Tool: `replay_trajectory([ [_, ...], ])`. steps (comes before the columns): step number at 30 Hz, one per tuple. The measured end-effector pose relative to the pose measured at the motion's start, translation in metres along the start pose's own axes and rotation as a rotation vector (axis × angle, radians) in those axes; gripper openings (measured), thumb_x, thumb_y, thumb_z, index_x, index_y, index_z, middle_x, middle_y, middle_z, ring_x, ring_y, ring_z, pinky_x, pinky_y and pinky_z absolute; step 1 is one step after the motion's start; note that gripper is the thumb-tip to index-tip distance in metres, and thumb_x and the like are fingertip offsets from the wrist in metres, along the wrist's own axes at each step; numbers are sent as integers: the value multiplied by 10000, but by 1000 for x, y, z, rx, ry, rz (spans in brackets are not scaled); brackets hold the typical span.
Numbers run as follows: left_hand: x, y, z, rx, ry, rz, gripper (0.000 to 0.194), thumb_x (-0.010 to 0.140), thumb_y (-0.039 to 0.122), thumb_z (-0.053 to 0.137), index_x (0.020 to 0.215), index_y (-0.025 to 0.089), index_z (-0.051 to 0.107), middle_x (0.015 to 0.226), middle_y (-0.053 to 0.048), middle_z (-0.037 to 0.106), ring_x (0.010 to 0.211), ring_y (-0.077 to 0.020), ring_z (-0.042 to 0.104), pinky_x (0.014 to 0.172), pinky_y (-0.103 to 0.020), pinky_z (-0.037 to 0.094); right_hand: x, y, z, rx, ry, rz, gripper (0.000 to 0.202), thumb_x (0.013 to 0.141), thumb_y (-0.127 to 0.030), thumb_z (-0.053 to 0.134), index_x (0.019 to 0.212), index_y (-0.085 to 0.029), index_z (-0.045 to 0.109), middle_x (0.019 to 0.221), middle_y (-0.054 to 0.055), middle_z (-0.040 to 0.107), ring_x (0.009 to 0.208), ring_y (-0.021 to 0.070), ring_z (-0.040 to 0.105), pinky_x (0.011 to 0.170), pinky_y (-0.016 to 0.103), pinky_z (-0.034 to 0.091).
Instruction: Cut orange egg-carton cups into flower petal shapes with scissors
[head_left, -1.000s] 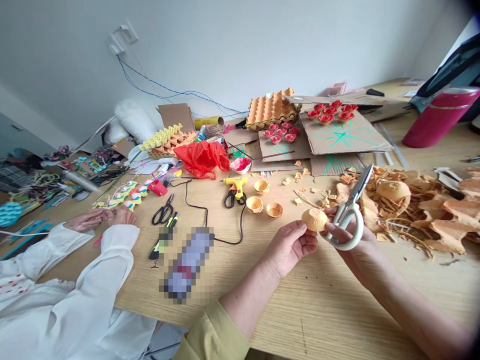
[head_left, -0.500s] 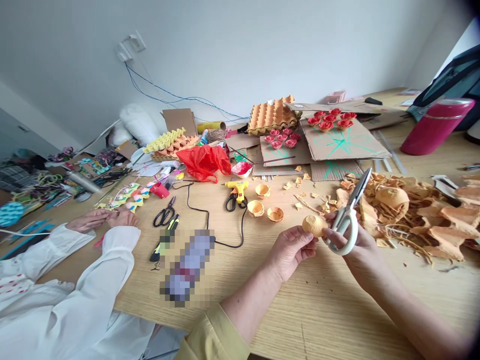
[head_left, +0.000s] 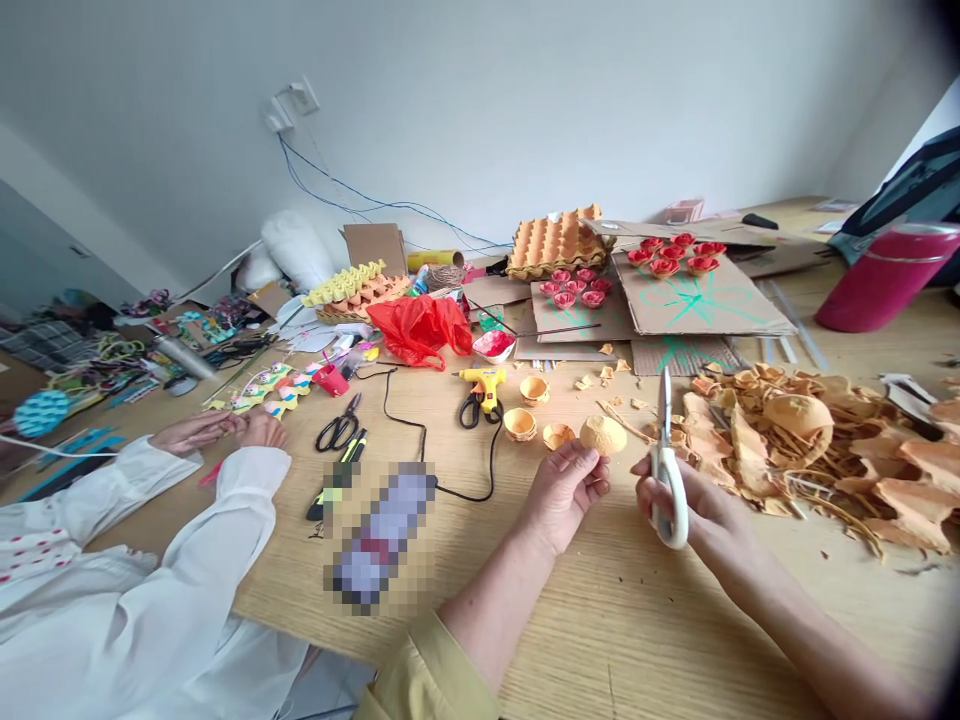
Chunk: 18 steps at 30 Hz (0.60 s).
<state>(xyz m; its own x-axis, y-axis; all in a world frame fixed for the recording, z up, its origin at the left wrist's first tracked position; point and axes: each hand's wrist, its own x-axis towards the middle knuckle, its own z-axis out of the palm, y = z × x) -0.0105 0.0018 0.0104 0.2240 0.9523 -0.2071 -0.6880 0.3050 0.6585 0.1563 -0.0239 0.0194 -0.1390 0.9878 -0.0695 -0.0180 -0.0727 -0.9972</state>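
Between its thumb and fingers my left hand (head_left: 561, 495) grips a rounded orange carton cup (head_left: 603, 436), domed side up. The white-handled scissors (head_left: 667, 470) are in my right hand (head_left: 686, 495), blades together and pointing away from me. A small gap separates the scissors from the cup. Just left of and behind the held cup, other cut cups (head_left: 520, 424) stand on the wooden table (head_left: 585, 620). A heap of torn orange carton scraps (head_left: 757, 430) lies to the right of my right hand.
A yellow glue gun (head_left: 482, 380) with a black cable lies mid-table. Red flowers (head_left: 679, 255) rest on cardboard behind, near egg trays (head_left: 555, 243). A pink bottle (head_left: 881, 275) is at the right. At the left, a person's hands (head_left: 259, 430) work beside a painted carton strip (head_left: 281, 390).
My left hand has moved left with the cup, away from the scissors. The scissors have turned more upright and their blades look closed. The view has shifted slightly.
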Motion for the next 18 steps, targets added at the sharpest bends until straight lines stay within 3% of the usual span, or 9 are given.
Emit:
replay_trajectory([
  [6,3,12,-3,-65,17,86,332,643,284,865,779,143,598,739,12,610,658,-60,542,613,-186,429,-2,5,2,-123,-204,-12,286,799,-526,673,800,-243,631,656,-13,569,599,168,452,538,278,369],
  [11,5,20,-5,-132,31,150,346,635,283,868,796,144,596,767,6,604,669,-66,538,608,-189,423,-3,7,4,-284,-356,-47,371,888,-569,538,773,-216,561,645,-26,507,606,153,440,566,274,362],
  [18,3,22,-2,-185,20,154,330,651,289,863,793,126,613,762,-2,610,661,-64,548,611,-190,438,-8,5,7,-412,-462,-6,450,928,-638,407,844,-207,506,686,-33,436,645,148,374,582,279,326],
])
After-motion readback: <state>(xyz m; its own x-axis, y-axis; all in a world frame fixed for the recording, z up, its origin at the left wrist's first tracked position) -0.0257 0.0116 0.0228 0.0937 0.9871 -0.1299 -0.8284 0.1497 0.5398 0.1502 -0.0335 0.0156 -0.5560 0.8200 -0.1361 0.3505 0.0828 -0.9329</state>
